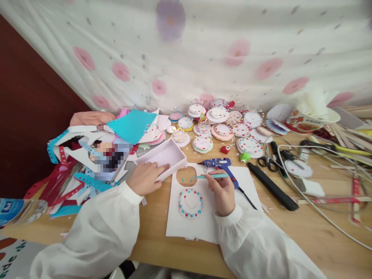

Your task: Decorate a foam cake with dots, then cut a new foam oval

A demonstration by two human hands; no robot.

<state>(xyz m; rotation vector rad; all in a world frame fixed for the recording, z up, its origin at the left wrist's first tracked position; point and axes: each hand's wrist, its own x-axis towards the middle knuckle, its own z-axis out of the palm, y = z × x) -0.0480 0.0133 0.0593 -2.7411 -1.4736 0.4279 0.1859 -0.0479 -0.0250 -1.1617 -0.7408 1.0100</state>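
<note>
My right hand (222, 190) pinches turquoise tweezers (216, 176), their tip pointing left over a round wood-coloured patch (186, 172) in the white paper sheet (247, 182). Small turquoise bits lie on that patch. Just below it, a white paper disc (190, 202) has a ring of red and turquoise pieces around its edge and a curved line inside. My left hand (147, 177) rests with fingers outstretched on the near side of a shallow pale box (178, 157), fingertips reaching inside. Behind the tweezers a blue glue gun (228, 168) lies on the paper.
Several decorated paper discs (222, 131) crowd the back of the table. Paper scraps and a turquoise sheet (132, 126) pile up at left. On the right lie scissors (267, 163), a black stick-like tool (271, 186), a white cable (319, 213) and a paper bowl (309, 120).
</note>
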